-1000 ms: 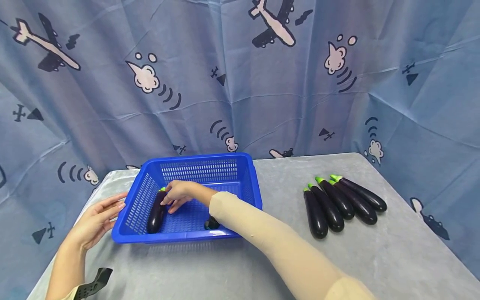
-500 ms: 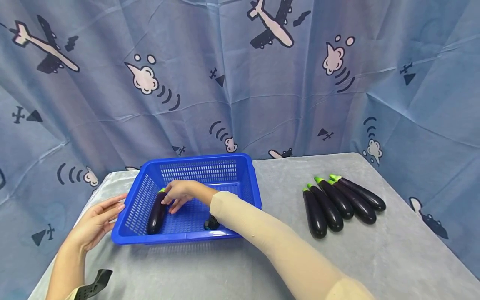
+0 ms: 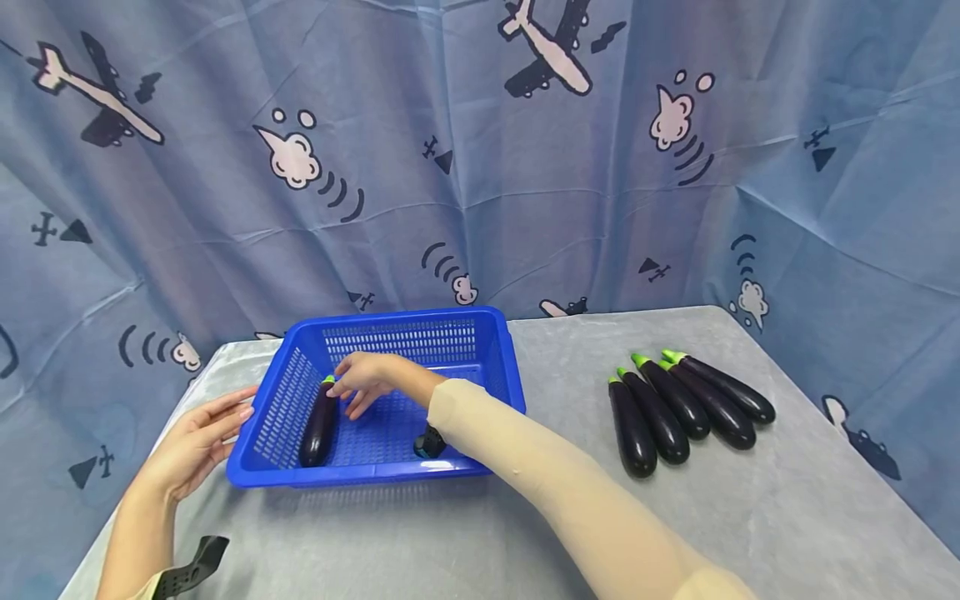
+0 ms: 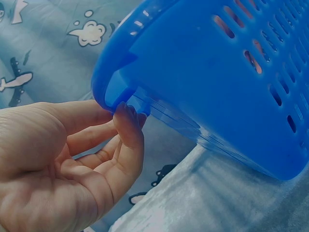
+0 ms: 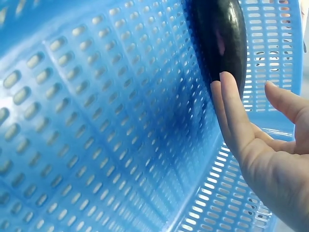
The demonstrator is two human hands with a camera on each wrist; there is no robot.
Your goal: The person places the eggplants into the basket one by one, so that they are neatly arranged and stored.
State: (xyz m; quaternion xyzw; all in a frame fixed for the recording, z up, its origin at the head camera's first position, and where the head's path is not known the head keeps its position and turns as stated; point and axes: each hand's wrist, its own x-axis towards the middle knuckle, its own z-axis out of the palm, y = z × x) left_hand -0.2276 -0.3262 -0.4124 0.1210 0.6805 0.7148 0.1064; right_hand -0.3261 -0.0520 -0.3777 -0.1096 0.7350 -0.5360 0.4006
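Note:
An eggplant with a green stem end lies lengthwise along the left side of the blue plastic basket. My right hand reaches into the basket over that eggplant's stem end. In the right wrist view the fingers are extended, the thumb stands apart from them, and the dark eggplant shows just beyond the fingertips. My left hand is at the basket's left outer side. Seen from the left wrist, its fingers pinch the basket's rim near a corner.
Several more eggplants lie side by side on the grey cloth-covered table, right of the basket. A blue curtain printed with planes hangs behind the table and along its sides.
My right hand has loosened from the eggplant and lifted slightly, its fingers spreading. The eggplant stays at the basket's left side. My left hand keeps its place at the rim.

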